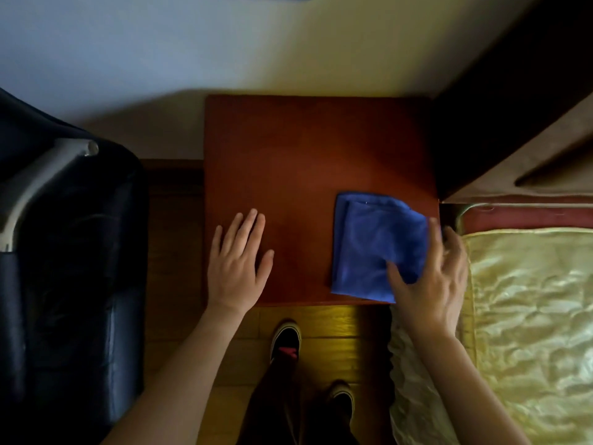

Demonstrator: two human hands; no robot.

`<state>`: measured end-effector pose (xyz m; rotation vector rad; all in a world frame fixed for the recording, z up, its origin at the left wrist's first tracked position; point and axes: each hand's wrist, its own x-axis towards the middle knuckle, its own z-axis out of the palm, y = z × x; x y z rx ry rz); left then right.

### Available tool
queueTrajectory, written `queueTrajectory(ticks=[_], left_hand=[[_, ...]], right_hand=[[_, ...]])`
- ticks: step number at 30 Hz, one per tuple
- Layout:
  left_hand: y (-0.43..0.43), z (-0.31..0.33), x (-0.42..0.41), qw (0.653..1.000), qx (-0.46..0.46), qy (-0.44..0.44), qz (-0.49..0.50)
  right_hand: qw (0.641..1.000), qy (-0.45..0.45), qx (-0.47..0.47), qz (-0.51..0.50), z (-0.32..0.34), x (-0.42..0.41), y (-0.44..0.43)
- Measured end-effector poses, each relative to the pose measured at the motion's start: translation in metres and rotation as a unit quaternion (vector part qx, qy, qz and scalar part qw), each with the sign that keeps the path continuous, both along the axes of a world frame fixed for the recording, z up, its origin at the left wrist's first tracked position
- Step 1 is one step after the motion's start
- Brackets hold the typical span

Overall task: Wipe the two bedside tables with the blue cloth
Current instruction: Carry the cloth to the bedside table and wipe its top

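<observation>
1. The folded blue microfibre cloth point(377, 245) lies flat on the reddish-brown wooden bedside surface point(305, 149), at its near corner by the bed, directly under the right hand point(430, 277).
2. That hand pinches the cloth's near edge, thumb on top and fingers point(449, 239) curled round its bed-side edge.
3. The left hand point(239, 264) rests flat and released on the surface, well apart from the cloth, so the right is nearer.
4. The cloth's long axis runs away from the person; the unwiped wood lies ahead of and between the hands.
5. No containers are visible; the surface carries only the cloth.
</observation>
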<state>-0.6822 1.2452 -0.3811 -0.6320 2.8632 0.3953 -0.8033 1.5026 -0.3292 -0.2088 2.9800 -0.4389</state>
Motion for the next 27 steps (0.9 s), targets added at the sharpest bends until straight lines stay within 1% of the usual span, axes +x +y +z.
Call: queueTrajectory(ticks=[1, 2, 3, 4, 5, 7, 11, 13, 15, 17, 20, 24, 25, 27], left_hand=[[0.0, 0.0, 0.0, 1.0, -0.002, 0.0, 0.001], [0.0, -0.001, 0.0, 1.0, -0.001, 0.001, -0.001], [0.0, -0.001, 0.0, 1.0, 0.001, 0.003, -0.001], [-0.001, -0.001, -0.001, 1.0, 0.002, 0.006, 0.001], [-0.001, -0.002, -0.001, 1.0, 0.001, 0.01, 0.005], [-0.001, -0.005, 0.0, 1.0, 0.0, 0.021, 0.009], [-0.002, -0.01, 0.0, 0.998, -0.009, 0.054, 0.005], [-0.002, -0.01, 0.0, 0.998, -0.012, 0.063, 0.008], [-0.001, -0.01, 0.0, 0.998, -0.017, 0.066, 0.008], [-0.001, -0.008, -0.001, 0.998, -0.018, 0.058, 0.008], [-0.001, -0.004, -0.001, 0.999, -0.018, 0.038, 0.006], [-0.001, -0.003, -0.001, 0.999, -0.003, 0.04, 0.011], [-0.001, -0.004, -0.001, 0.999, -0.001, 0.042, 0.011], [-0.002, -0.004, -0.001, 0.999, 0.0, 0.045, 0.011]], right_hand=[[0.995, 0.009, 0.029, 0.096, -0.003, -0.001, -0.003], [0.984, -0.005, 0.054, 0.169, -0.01, -0.003, -0.007], [0.973, -0.03, 0.075, 0.214, -0.018, -0.005, -0.012], [0.966, -0.045, 0.091, 0.236, -0.027, -0.008, -0.017], [0.964, -0.043, 0.101, 0.242, -0.036, -0.015, -0.023], [0.968, -0.01, 0.098, 0.232, -0.05, -0.042, -0.036], [0.979, 0.048, 0.079, 0.18, -0.062, -0.136, -0.074], [0.981, 0.038, 0.074, 0.176, -0.062, -0.179, -0.092], [0.98, 0.02, 0.075, 0.184, -0.061, -0.2, -0.1], [0.979, 0.023, 0.075, 0.19, -0.059, -0.191, -0.092], [0.98, 0.039, 0.07, 0.185, -0.055, -0.132, -0.052], [0.984, -0.008, 0.077, 0.159, -0.047, -0.026, 0.014], [0.985, -0.019, 0.082, 0.152, -0.045, -0.008, 0.023], [0.986, -0.038, 0.084, 0.14, -0.044, 0.003, 0.025]])
